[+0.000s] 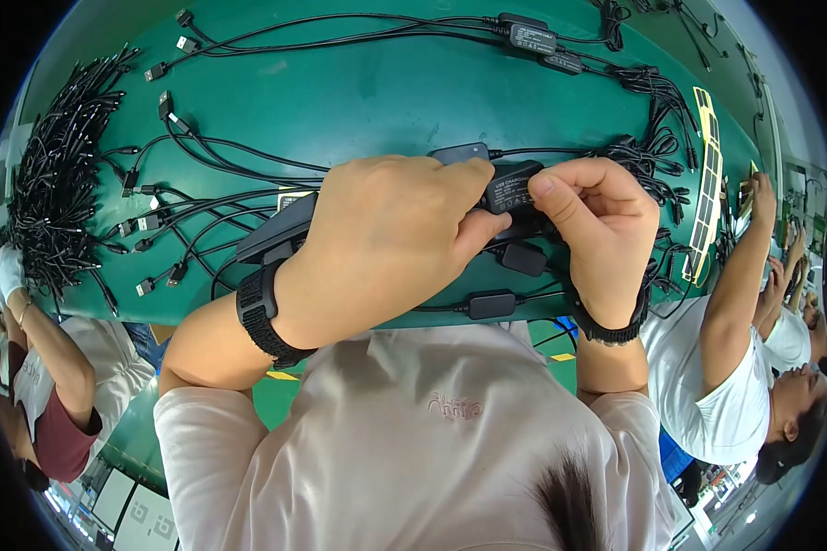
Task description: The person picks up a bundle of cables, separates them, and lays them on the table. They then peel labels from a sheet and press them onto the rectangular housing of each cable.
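- A small black rectangular plastic box with white printing on its face (510, 193) is the landmark here; it is held up between both hands, over the near half of the smooth green bench (340, 101).
- The left hand (390, 216), wearing a black wristband (265, 312), reaches across to the box's left end; its grip is closed, thumb below and forefinger above, with hold of the box.
- The right hand (611, 220) is at the box's right end, thumb tip and curled forefinger close together; I cannot tell whether this grip pinches the box's edge or something thin against it.
- Left of the box, partly under the left forearm, is a dark tapered plastic object (271, 234).
- Just beyond the box lies a dark grey rectangular cable module (459, 153); nearer the person than the box lies a black rounded cable module (492, 305).
- Far left of the box is a dense heap of thin black cable ends (69, 170), with a co-worker's white-gloved hand (9, 273) touching its near side.
- Right of the box are bundled black cables (657, 124), and past those a yellow-edged strip of pale rectangles (708, 174).
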### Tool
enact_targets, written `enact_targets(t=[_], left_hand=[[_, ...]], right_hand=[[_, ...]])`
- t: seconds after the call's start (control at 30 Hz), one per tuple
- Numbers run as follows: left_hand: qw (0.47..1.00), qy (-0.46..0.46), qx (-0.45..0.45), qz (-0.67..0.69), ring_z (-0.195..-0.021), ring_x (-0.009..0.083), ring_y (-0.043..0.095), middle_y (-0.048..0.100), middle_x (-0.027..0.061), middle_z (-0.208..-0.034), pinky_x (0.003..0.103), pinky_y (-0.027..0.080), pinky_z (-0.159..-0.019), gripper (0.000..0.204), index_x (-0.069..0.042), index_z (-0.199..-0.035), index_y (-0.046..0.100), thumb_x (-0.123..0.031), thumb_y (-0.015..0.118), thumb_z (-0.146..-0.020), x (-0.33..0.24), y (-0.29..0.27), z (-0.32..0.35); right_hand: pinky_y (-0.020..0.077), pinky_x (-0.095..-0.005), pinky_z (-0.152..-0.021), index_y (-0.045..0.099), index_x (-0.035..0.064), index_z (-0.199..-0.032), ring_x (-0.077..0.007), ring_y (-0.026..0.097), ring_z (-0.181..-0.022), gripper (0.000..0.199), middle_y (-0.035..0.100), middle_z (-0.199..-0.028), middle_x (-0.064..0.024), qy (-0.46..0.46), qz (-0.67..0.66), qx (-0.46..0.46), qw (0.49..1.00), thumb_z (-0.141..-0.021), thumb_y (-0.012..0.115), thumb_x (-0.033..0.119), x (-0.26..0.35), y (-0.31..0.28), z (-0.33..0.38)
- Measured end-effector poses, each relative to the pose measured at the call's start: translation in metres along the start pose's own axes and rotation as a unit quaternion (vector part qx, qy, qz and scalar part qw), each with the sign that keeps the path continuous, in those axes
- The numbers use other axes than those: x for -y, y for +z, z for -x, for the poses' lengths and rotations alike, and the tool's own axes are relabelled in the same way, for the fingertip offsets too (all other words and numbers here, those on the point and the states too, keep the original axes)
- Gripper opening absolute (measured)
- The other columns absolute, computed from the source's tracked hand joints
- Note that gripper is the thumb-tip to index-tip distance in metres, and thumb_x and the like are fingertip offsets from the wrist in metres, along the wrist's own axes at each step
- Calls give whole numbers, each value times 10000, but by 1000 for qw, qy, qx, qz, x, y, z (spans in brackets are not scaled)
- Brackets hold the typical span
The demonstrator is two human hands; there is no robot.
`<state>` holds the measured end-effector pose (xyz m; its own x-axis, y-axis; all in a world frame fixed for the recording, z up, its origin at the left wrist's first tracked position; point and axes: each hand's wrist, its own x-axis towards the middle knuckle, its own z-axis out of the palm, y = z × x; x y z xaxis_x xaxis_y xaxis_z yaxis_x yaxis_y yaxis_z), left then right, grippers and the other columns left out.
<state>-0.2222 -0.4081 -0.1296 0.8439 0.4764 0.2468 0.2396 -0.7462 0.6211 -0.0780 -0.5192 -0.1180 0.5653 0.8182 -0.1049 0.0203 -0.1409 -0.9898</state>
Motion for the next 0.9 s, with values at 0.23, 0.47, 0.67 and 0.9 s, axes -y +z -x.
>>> enact_targets(t=[0.23, 0.47, 0.67, 0.9], left_hand=[[1000, 12, -1, -13, -499, 251, 544, 532, 63, -544, 363, 409, -432, 234, -70, -737, 560, -246, 714, -721, -1, 0, 0], [1000, 13, -12, -8, -457, 200, 512, 549, 60, -557, 295, 396, -433, 282, -63, -890, 674, -206, 770, -666, -3, -2, -1], [1000, 10, -16, -2, -465, 204, 510, 557, 80, -570, 289, 405, -459, 321, -46, -928, 679, -183, 778, -656, -7, -6, -1], [998, 28, -47, 3, -484, 209, 514, 558, 89, -587, 291, 409, -470, 330, -45, -939, 678, -163, 785, -650, -13, -6, -1]], right_hand=[[388, -190, -517, 651, -33, -779, -59, 511, -586, 87, 614, -710, -33, -166, 281, -50, 944, -732, 724, -31, 2, 7, 4], [365, -225, -474, 653, -18, -737, -144, 488, -507, 114, 551, -597, -72, -356, 381, -63, 851, -679, 749, -39, -5, -7, -3], [366, -297, -455, 634, 43, -673, -197, 470, -481, 122, 505, -556, -38, -333, 389, -138, 848, -664, 752, 16, 0, -25, -10], [379, -405, -909, 664, 48, -880, -287, 517, -998, 402, 622, -955, -68, -328, 438, -39, 836, -606, 791, 313, 14, -16, -4]])
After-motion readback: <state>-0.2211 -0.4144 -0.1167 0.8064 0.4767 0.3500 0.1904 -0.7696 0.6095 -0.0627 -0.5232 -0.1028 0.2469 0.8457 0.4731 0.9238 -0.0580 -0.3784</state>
